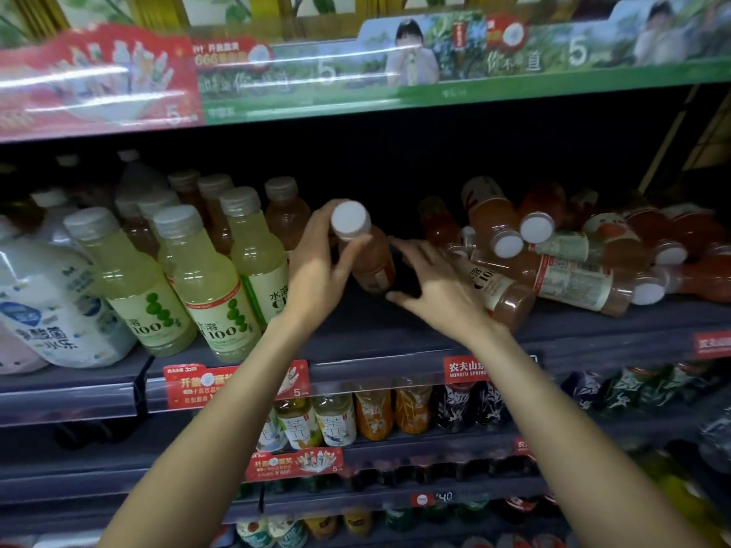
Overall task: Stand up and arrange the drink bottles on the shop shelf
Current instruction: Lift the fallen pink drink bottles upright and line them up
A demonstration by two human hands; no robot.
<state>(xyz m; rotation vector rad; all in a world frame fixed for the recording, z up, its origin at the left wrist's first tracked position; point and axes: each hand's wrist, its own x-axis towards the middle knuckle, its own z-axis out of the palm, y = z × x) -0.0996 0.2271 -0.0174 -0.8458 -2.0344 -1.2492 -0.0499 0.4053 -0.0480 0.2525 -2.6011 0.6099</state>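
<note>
Orange bottle gripped upright by left hand; right hand (fingers spread) beside bare shelf.

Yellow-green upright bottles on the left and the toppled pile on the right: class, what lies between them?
In the head view, the left hand grips an orange bottle; the right hand is open beside it.

Dim shop light falls from above and in front; the back of the dark grey shelf sinks into black. Long white glare streaks cross the glossy red-and-green banner strip overhead, which is smeared with motion blur. Straight edges bow toward the corners, and the lower rows look soft and murky.
</note>
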